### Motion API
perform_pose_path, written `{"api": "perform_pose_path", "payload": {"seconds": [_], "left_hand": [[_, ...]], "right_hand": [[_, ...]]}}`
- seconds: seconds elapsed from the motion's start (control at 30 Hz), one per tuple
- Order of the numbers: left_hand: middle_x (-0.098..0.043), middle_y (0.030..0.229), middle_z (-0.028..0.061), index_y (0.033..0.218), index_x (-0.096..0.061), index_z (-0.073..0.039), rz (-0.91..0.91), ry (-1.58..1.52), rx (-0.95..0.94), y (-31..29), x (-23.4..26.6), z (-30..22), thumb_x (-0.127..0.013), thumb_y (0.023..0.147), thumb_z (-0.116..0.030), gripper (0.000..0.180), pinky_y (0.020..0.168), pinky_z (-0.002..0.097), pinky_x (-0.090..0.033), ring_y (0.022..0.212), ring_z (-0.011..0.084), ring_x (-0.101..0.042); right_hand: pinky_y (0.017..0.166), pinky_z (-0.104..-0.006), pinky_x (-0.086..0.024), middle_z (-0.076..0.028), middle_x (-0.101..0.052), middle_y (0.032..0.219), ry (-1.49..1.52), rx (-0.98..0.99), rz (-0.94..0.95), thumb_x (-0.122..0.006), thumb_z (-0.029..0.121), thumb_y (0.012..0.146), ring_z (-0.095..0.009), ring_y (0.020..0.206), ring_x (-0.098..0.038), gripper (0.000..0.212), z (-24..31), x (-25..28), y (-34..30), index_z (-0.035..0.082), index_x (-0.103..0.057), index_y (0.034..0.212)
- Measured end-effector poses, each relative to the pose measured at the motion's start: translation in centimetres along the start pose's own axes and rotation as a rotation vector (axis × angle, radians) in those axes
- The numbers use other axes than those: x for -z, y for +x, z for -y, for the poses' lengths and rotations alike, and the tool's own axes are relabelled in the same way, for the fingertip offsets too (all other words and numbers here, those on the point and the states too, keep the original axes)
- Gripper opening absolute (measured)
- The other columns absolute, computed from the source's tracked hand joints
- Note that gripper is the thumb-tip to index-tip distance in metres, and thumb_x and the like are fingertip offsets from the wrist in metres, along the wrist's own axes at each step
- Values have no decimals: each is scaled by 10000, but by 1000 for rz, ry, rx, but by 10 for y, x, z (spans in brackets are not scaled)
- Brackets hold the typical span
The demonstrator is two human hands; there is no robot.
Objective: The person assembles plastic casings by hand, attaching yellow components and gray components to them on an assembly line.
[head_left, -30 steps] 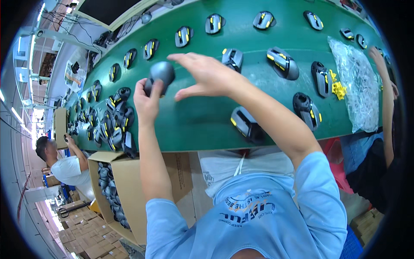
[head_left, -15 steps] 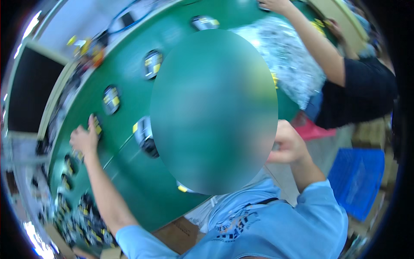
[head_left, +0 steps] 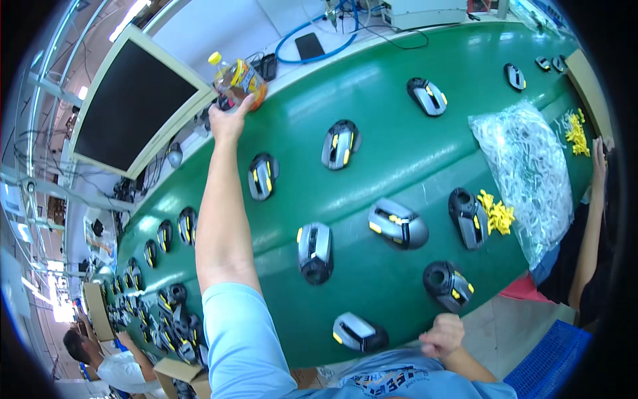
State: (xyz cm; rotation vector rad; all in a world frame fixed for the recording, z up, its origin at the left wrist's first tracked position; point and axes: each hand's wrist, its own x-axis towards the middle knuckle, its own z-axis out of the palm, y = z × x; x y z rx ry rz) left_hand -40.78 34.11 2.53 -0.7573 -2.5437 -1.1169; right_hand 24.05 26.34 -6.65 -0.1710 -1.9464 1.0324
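Note:
My left hand (head_left: pixel 229 121) is stretched out to the far left, thumb and fingers apart, at the lower side of a clear bottle (head_left: pixel 240 81) with a yellow cap and orange contents. Whether it touches the bottle is unclear. Close to my body, my right hand (head_left: pixel 444 336) is curled closed at the table's front edge; what it holds, if anything, is hidden. The nearest thing to it is a black-and-grey mouse-shaped device (head_left: pixel 448 286) with yellow parts. Similar devices lie around, among them one grey device (head_left: pixel 315 251) and another (head_left: pixel 397 223) mid-table.
Small yellow parts (head_left: pixel 497 214) lie beside a clear plastic bag (head_left: pixel 525 173) of pale pieces on the green table (head_left: pixel 372 286). A monitor (head_left: pixel 136 100) stands at far left. Several devices (head_left: pixel 179 322) cluster near-left. Other people's arms (head_left: pixel 588 233) show at right; a blue crate (head_left: pixel 548 362) sits below.
My left hand has gone from a device on the table to the bottle at the back. The view has shifted, and my right hand stays curled near my body.

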Motion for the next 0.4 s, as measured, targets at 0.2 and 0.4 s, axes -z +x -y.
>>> {"api": "perform_pose_path", "payload": {"seconds": [0.2,0.4], "left_hand": [[-603,1335,241,1391,-464,87,-139,-110,83,68,-35,15,-994,599,-448,1093,1113,410,-435,1265,333,-586],[-638,1267,138,1394,-441,37,310,-605,59,60,-57,-14,-995,655,-263,971,1034,384,-503,1174,229,-630]], "right_hand": [[443,-308,-367,42,-540,603,-286,-99,89,-825,273,809,-146,472,-499,162,14,6,-2,139,-736,806],[439,-304,-338,30,-513,606,-331,-151,50,-806,299,827,-144,457,-458,197,18,6,-3,129,-716,785]]}}
